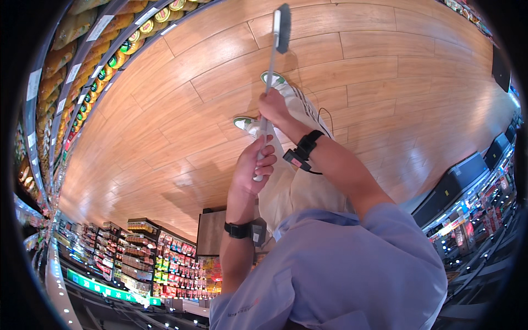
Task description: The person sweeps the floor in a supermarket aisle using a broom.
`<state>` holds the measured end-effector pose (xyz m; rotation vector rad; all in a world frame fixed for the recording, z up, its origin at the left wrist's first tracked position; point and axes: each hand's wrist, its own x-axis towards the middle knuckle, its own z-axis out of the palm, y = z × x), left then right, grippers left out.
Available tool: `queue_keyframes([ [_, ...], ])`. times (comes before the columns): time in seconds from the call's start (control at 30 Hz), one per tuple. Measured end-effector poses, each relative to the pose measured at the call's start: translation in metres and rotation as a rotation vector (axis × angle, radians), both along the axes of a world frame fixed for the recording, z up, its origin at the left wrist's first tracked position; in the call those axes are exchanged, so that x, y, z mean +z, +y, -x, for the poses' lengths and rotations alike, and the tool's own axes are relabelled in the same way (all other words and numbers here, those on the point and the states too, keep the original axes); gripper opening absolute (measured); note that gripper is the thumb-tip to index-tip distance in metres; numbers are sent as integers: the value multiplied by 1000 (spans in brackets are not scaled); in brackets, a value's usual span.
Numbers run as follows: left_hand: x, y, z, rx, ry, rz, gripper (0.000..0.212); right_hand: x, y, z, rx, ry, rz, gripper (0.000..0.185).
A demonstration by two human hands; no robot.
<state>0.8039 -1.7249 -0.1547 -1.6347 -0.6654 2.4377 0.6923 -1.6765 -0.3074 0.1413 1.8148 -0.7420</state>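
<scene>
A push broom with a thin grey handle [272, 62] stretches forward from my body. Its pale head carries dark grey bristles [284, 31], down at the wood-look floor [363, 49]. My left hand [252, 163] wraps the white grip end of the handle, with its fingers curled around it. Farther along the shaft, my right hand [273, 106] is closed around it. Under the handle are my green-and-white shoes [246, 122] and light trousers with dark side stripes.
Store shelves [95, 62] stacked with jars and packets curve along the left. Behind me stand racks [173, 264] of bright packages. Dark cabinets [458, 183] line the right side. A black cable [328, 113] loops beside my leg. Both wrists bear strapped devices [303, 150].
</scene>
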Motion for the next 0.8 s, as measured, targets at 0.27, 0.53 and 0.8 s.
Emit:
queue_keyframes([
  [0.27, 32, 6, -21, 102, -3, 14, 22, 25, -10, -25, -98, -109, 138, 22],
  [0.53, 28, 44, -15, 197, 146, -248, 27, 61, 42, -9, -394, -101, -57, 25],
  [0.8, -38, 80, 44, -64, 171, -156, 29, -18, 102, 48, -396, 78, -117, 22],
])
